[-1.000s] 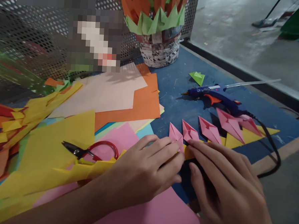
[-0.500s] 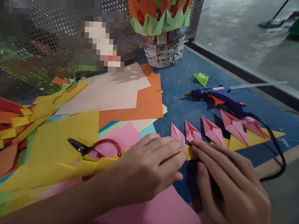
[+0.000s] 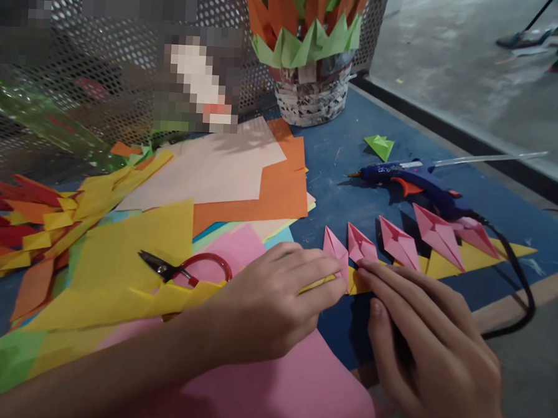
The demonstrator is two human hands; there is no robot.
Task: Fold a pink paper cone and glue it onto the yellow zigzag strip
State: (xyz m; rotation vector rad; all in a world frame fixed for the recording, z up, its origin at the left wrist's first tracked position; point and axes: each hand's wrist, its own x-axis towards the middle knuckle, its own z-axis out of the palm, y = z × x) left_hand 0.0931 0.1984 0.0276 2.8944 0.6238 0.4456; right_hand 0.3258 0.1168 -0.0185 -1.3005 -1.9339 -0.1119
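A folded yellow paper strip point(image 3: 473, 260) lies along the table's front, with several pink folded paper pieces point(image 3: 439, 237) standing up from it. My left hand point(image 3: 278, 302) has its fingers closed around the strip's yellow edge, beside the leftmost pink piece point(image 3: 335, 252). Fingertips of my right hand point(image 3: 435, 348) press on the strip at the base of the second pink piece point(image 3: 360, 243); its fingers lie close together, thumb tucked below. Behind the row rests a blue glue gun point(image 3: 425, 185) with a clear stick. Scissors with red handles point(image 3: 206, 258) lie left of my left hand.
Pink, orange and yellow paper sheets point(image 3: 132, 245) cover the left and middle. A woven pot point(image 3: 310, 98) with paper leaves stands at the back by a perforated metal panel point(image 3: 123, 57). The gun's black cord point(image 3: 530, 291) loops down at the right. A green folded piece point(image 3: 380, 146) lies behind the gun.
The view has shifted slightly, moving most things a little to the right in the picture. My left fingertips have shifted slightly at the leftmost pink piece; my right hand stays at the strip.
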